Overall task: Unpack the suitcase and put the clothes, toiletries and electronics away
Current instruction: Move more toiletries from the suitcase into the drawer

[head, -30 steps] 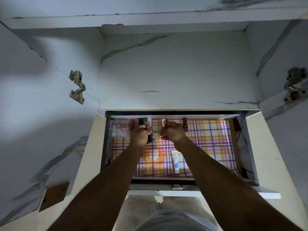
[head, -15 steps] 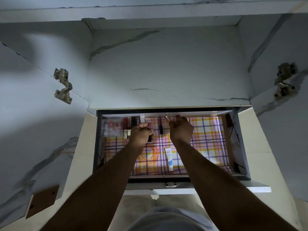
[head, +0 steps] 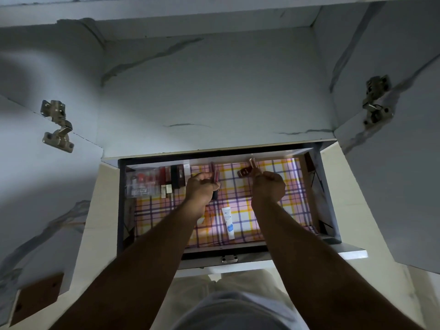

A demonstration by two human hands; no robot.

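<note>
Marble-patterned cupboard walls frame an open drawer (head: pixel 332 198) where the left hand (head: pixel 201 188) grips lipstick tubes (head: pixel 216 175), the right hand (head: pixel 269 186) pinches another lipstick (head: pixel 252 164), and a white tube (head: pixel 228 221) lies between the wrists.

Dim marble-look cabinet (head: pixel 214 91) w/ doors open, hinges (head: pixel 57 126) both sides; lit drawer (head: pixel 329 198) w/ plaid liner (head: pixel 285 206).
</note>
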